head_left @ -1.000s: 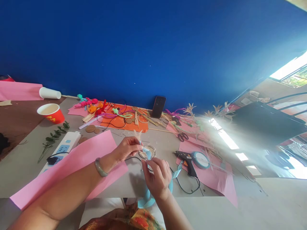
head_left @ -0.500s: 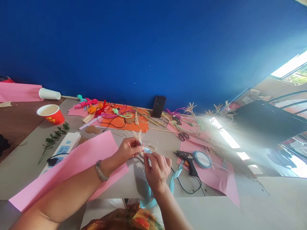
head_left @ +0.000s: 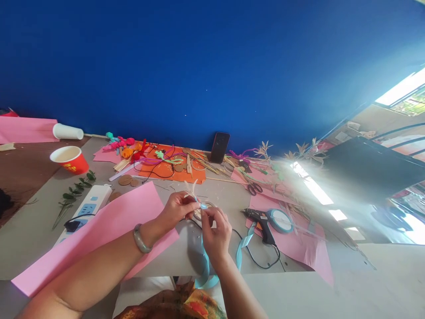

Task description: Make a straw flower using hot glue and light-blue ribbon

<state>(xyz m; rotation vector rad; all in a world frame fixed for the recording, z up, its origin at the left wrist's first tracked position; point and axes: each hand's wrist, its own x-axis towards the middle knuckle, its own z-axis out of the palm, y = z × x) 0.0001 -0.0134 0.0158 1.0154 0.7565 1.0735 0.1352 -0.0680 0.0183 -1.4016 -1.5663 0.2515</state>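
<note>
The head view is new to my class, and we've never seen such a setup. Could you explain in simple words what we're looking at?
What works here is no machine but a person's two bare hands. The picture is taken from the person's own head, looking forward and down.

The left hand pinches a pale flower-like piece; the right hand pinches blue ribbon close beside it. Their fingers hide where the two meet.

On the grey table, to the left, are a red cup, a power strip and pink paper. To the right lie a glue gun and scissors. A phone stands near the blue wall.
</note>
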